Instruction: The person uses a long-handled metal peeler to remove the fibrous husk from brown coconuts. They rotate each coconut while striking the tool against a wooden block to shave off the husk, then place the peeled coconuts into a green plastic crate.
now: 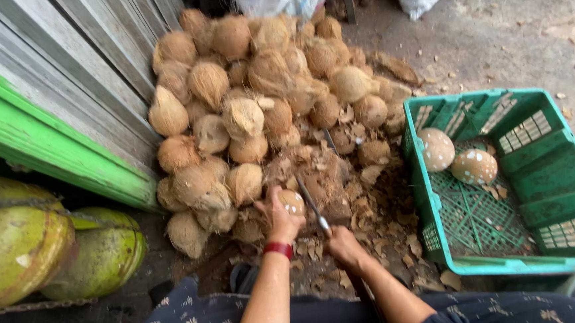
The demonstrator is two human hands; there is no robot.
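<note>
The left hand [279, 216] has its fingers wrapped around a partly peeled coconut [292, 201], held low at the front of the big pile of brown husked coconuts [250, 97], and the right hand [341, 243] grips the handle of a knife [311, 206] whose blade rests against it. The coconut looks hard, round and quite heavy. It could roll, so it is best held around its wide middle, away from the blade.

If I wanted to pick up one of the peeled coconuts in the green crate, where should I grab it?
Probably from straight above. The crate is open on top and its walls block the sides. The two peeled coconuts are round and smooth, with no handle, so cup one around its widest part, fingers spread. The one nearer the crate's middle has more free room around it.
</note>
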